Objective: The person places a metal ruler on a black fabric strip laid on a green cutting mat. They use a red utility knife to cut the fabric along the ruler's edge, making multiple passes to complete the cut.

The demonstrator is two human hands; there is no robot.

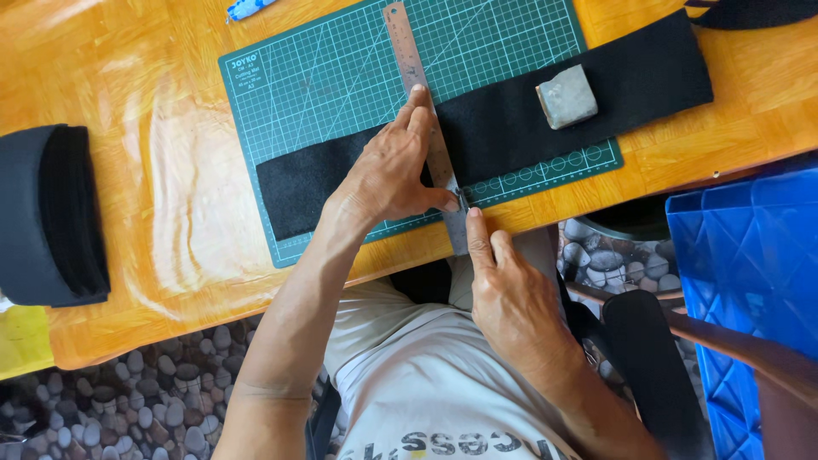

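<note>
While left hand presses flat on steel ruler across black felt, right hand pinching small blade at ruler's near end

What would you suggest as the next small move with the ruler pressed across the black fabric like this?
Probably draw the right hand along the ruler edge, away from the body: the left hand pins the ruler across the black fabric strip on the cutting mat, and the right hand's fingertips sit at its near end.

The left hand hides the ruler's middle and the blade.
</note>
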